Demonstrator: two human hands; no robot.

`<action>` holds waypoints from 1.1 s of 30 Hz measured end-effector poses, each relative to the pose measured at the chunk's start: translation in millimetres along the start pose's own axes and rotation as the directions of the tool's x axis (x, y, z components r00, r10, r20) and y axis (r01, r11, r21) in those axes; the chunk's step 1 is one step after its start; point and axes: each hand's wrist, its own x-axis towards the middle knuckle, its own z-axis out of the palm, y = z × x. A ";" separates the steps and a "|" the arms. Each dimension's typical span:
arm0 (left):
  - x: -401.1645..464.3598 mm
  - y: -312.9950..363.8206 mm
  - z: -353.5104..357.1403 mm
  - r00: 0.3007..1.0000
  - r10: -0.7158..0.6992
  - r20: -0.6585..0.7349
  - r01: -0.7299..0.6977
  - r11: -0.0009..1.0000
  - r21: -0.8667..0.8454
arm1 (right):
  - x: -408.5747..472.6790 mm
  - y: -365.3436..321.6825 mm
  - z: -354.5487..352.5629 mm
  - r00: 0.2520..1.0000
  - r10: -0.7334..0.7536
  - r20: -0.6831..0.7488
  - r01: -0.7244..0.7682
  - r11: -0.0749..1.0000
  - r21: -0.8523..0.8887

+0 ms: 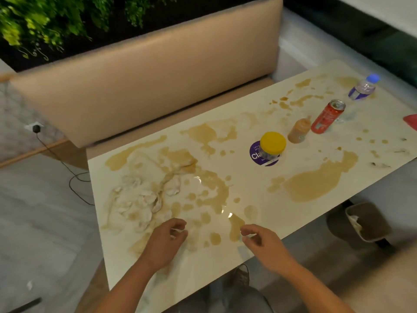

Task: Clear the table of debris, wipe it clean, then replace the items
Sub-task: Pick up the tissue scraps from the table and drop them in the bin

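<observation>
The white table (270, 222) is covered in brown liquid puddles (316, 181) and splashes. Soaked, crumpled white tissues (144, 199) lie in the spill at the left end. My left hand (167, 240) and my right hand (264, 242) hover over the near edge, fingers loosely curled, holding nothing. Further back stand a jar with a yellow lid (272, 145) on a purple round sticker, a small brown sauce bottle (299, 131), a red can (327, 116) and a water bottle with a blue cap (364, 86).
A beige bench seat (146, 82) runs along the far side of the table. A bin (365, 224) with white paper in it stands on the floor at the right. A red object (411, 123) pokes in at the right edge. A cable crosses the floor at the left.
</observation>
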 end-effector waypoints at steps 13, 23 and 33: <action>122.6 -7.8 -91.7 0.985 0.170 0.010 -0.163 0.925 0.344 | 82.1 -102.9 68.6 0.996 -0.084 -0.018 0.082 0.993 -0.088; 193.6 -17.5 -93.6 0.965 0.138 0.224 -0.225 0.873 0.433 | 110.8 -125.7 116.3 0.991 -0.120 0.060 0.130 0.969 -0.211; 183.3 -9.9 -125.6 0.985 0.173 0.017 -0.172 0.957 0.234 | 165.5 -148.2 141.9 0.963 -0.255 0.093 0.260 0.775 -0.575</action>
